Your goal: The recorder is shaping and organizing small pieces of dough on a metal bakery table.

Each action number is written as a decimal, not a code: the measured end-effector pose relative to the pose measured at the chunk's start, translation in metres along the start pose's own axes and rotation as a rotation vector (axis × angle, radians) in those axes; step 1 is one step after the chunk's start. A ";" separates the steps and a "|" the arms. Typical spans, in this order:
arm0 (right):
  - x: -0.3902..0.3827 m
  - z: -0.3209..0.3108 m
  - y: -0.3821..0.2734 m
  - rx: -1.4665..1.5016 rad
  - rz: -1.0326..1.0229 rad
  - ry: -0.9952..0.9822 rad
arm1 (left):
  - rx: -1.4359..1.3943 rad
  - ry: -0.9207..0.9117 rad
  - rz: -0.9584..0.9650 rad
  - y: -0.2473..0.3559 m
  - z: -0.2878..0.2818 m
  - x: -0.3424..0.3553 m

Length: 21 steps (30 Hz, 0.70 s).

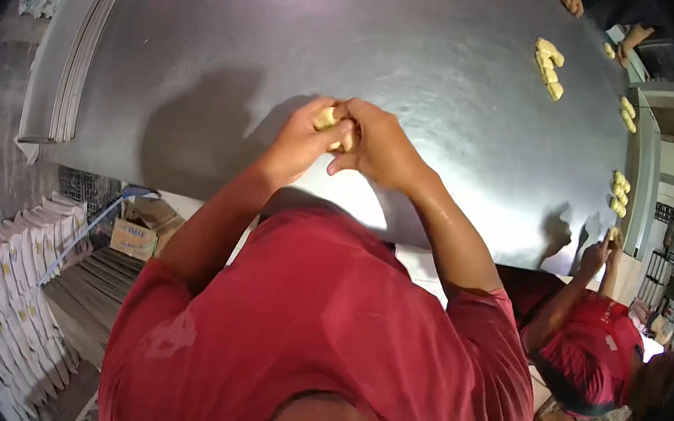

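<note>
Between my two hands, above the near part of the metal table (418, 63), is a lump of pale yellow dough (326, 119). My left hand (305, 137) is curled round its left side, with the thumb laid across it. From the right, my right hand (377, 141) cups the same dough, its fingers meeting those of the left. Part of the dough is hidden under the fingers, so I cannot tell whether it is one piece or more.
Dough pieces (548, 68) lie at the far right, with more dough (620, 193) along the right edge. A co-worker in red (586, 343) handles dough at the right; another person's hand (571, 1) rests at the far edge. Stacked sheets (91, 53) stand at the left.
</note>
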State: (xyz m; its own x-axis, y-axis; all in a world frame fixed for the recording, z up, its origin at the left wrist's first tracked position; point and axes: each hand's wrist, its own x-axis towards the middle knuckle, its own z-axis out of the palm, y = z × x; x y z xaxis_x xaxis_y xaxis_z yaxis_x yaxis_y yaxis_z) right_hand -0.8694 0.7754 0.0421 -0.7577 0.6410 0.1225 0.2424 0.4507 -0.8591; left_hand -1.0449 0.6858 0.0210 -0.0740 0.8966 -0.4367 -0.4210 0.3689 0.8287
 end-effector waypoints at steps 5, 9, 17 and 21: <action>-0.056 0.012 0.010 0.001 0.216 0.090 | 0.894 0.312 0.402 -0.020 -0.075 -0.008; -0.117 0.014 0.020 -0.391 0.191 0.370 | 0.824 0.393 0.541 -0.050 -0.138 -0.059; -0.159 -0.005 0.099 -0.963 0.535 0.276 | 1.733 0.359 0.761 -0.036 -0.199 -0.011; -0.086 0.020 0.115 -0.859 0.490 0.623 | 1.527 0.314 0.689 -0.047 -0.107 0.021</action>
State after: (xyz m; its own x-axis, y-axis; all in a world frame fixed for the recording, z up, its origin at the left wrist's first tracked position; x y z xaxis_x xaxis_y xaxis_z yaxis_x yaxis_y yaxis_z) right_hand -0.7887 0.7595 -0.0774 -0.0987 0.9492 0.2988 0.9373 0.1895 -0.2924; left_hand -1.1239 0.6609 -0.0642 -0.0986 0.9687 0.2279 0.9348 0.0117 0.3549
